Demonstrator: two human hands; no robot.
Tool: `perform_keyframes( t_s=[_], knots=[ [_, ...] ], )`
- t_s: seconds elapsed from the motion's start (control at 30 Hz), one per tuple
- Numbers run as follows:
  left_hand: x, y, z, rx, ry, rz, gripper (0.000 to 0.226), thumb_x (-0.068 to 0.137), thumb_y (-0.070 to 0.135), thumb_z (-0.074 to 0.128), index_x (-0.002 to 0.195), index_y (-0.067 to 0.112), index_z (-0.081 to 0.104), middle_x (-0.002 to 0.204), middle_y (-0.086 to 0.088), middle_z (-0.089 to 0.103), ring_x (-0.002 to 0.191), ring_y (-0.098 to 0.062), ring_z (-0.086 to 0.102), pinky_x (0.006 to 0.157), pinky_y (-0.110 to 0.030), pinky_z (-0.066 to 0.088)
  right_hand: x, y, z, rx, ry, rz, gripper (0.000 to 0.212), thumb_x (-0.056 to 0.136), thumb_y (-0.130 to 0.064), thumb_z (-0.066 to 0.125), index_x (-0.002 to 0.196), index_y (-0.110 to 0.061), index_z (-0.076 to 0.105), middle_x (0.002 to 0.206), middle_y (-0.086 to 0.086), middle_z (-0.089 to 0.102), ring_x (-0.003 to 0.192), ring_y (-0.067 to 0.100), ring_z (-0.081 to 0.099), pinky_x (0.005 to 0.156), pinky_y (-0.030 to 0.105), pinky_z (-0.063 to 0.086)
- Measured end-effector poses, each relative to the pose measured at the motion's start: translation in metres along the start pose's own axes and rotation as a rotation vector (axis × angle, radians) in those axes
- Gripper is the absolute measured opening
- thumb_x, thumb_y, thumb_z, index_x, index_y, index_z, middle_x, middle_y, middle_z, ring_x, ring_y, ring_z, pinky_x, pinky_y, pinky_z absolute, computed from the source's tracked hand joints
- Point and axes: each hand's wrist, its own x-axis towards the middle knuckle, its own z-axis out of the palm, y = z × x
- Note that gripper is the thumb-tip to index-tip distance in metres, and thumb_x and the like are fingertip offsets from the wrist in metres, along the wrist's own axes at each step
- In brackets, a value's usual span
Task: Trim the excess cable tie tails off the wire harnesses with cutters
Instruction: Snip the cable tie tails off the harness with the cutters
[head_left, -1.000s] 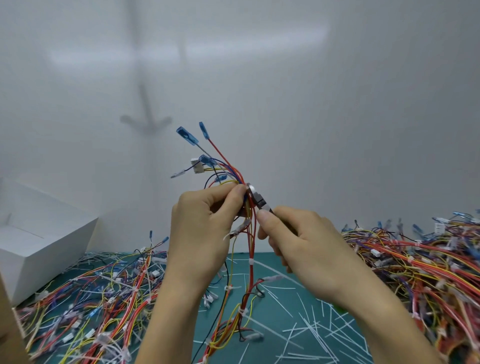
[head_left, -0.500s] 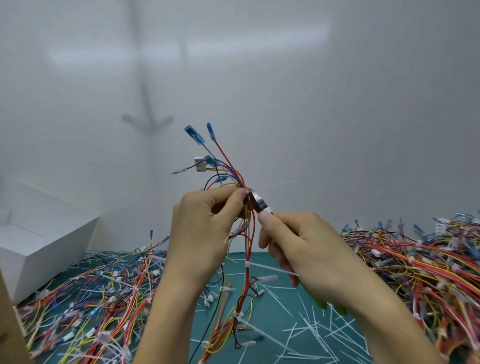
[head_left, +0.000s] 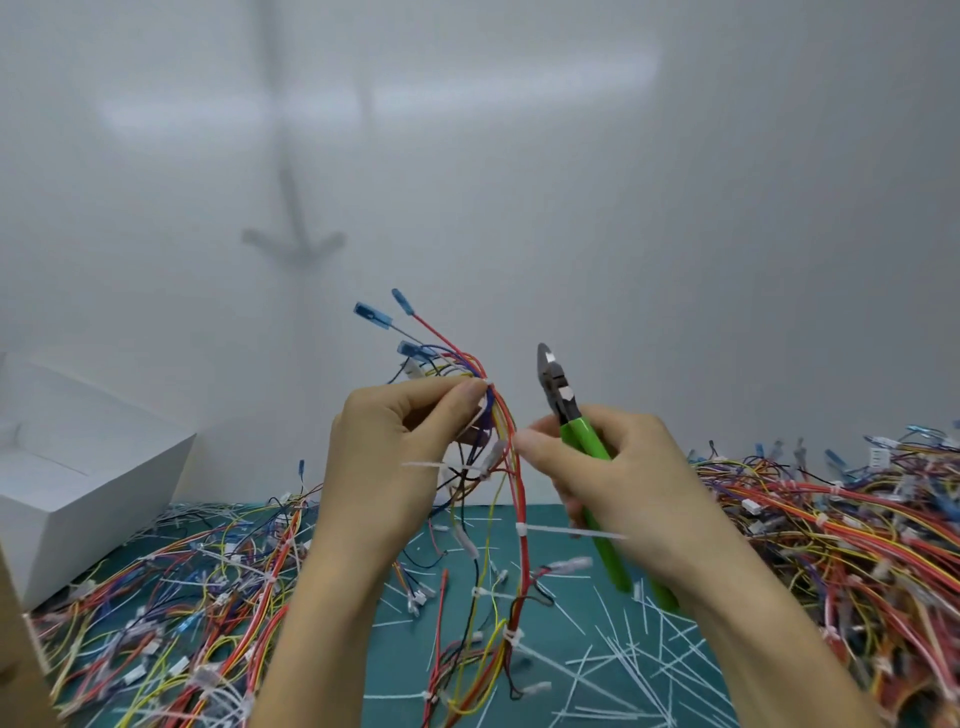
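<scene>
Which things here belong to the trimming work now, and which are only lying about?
In use: left hand holding wire harness; right hand holding green cutters; uncut tie tail.
Lying about: white box; cut tails on mat; harness piles.

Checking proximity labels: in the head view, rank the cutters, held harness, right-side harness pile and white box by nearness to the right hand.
1. Gripped in the right hand itself: cutters.
2. Just left of its fingertips, pinched by the left hand: held harness.
3. Lying to the right: harness pile.
4. Far left: white box.
</scene>
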Motion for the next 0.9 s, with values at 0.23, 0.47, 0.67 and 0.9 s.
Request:
perform_keyframes(
  t_s=[0.23, 0.47, 0.67, 0.9],
  knots=[
    [-0.004, 0.005, 0.01, 0.091, -0.086, 0.102, 0.019, 0.098, 0.023, 0.06, 0.088, 0.026, 0.076, 0.078, 0.013, 0.074, 0.074, -0.002, 0.07, 0.069, -0.019, 0.053, 0.0, -0.001, 0.008, 0.158, 0.05, -0.109, 0.016, 0.086, -0.025, 0.072, 0.076, -0.013, 0.068, 0.052, 0.003, 0.055, 0.047, 0.017, 0.053, 0.048, 0.036, 0.053],
    [-0.003, 0.025, 0.005, -0.065, 0.093, 0.15, 0.014, 0.099, 0.023, 0.052, 0.107, 0.022, 0.062, 0.089, 0.008, 0.074, 0.087, -0.006, 0.071, 0.074, -0.015, 0.052, 0.0, -0.003, -0.002, 0.466, 0.199, -0.056, 0.014, 0.092, -0.011, 0.065, 0.079, -0.004, 0.066, 0.054, 0.001, 0.055, 0.047, 0.016, 0.053, 0.047, 0.025, 0.05],
    [-0.013, 0.039, 0.01, -0.108, -0.005, 0.03, 0.018, 0.089, 0.037, 0.053, 0.081, 0.023, 0.062, 0.063, -0.002, 0.071, 0.043, -0.022, 0.062, 0.042, -0.024, 0.042, 0.001, -0.004, -0.006, 0.669, 0.341, -0.045, 0.026, 0.095, -0.012, 0.063, 0.07, -0.017, 0.066, 0.056, 0.0, 0.056, 0.05, 0.014, 0.054, 0.048, 0.026, 0.052],
    [-0.014, 0.032, 0.026, -0.105, -0.139, -0.212, 0.016, 0.09, 0.033, 0.066, 0.088, 0.025, 0.079, 0.082, 0.009, 0.077, 0.079, -0.007, 0.074, 0.06, -0.02, 0.057, 0.003, -0.003, -0.002, 0.766, 0.344, -0.041, 0.026, 0.097, -0.015, 0.06, 0.071, -0.016, 0.065, 0.059, 0.0, 0.056, 0.053, 0.013, 0.053, 0.051, 0.026, 0.052]
  ],
)
